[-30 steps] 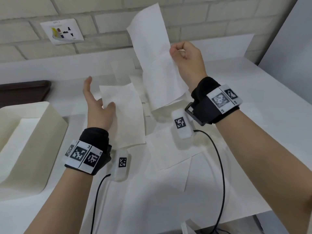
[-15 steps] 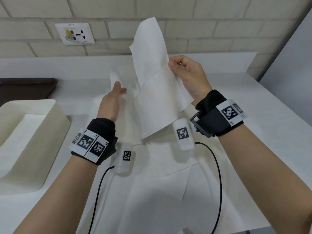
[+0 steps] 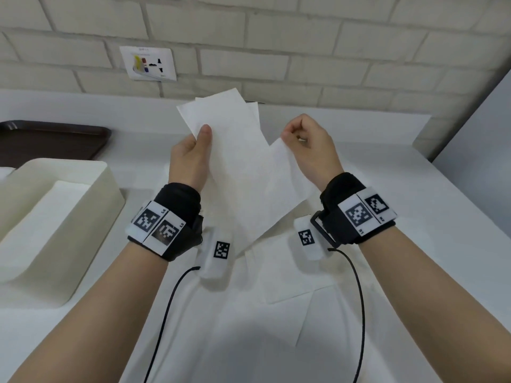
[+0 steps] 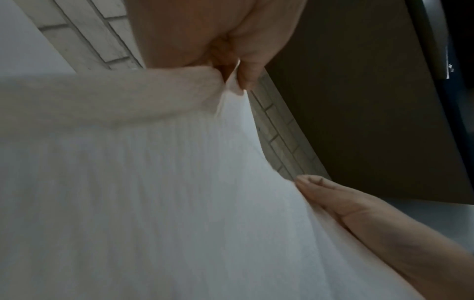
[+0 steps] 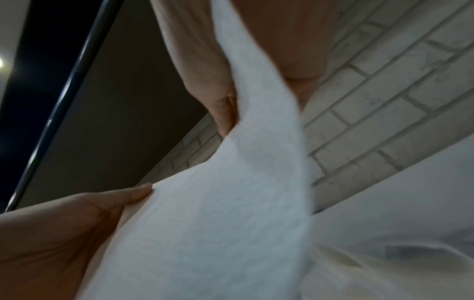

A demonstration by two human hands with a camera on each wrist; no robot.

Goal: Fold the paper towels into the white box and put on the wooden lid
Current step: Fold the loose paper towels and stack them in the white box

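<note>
**Both hands now pinching one paper towel above the table**

Since a second ago, the left hand [image 3: 190, 156] is no longer hovering spread and empty over the loose sheets; it is gripping the left edge of the raised paper towel [image 3: 243, 167], thumb pressed on the near face and fingers behind. Over the same second the towel is sitting lower and flatter than when it was standing tall in the right hand alone.

The white table [image 3: 414, 217] is carrying a spread of more paper towels [image 3: 276, 313], overlapping each other beneath the forearms. The white box [image 3: 91, 189] is sitting open at the left, well apart from the raised sheet, with white towel lying inside it. A dark brown tray [image 3: 55, 142] is lying behind the box, near the brick wall [image 3: 304, 37], which is carrying a white socket plate [image 3: 149, 63].

The raised towel is hanging in the air between the two hands, above the spread sheets. The right hand [image 3: 309, 145] is pinching its right corner, thumb and forefinger closed on the paper and the other fingers curled in. Both wrist views are showing the sheet stretched between the pinching fingertips, somewhat blurred.
</note>
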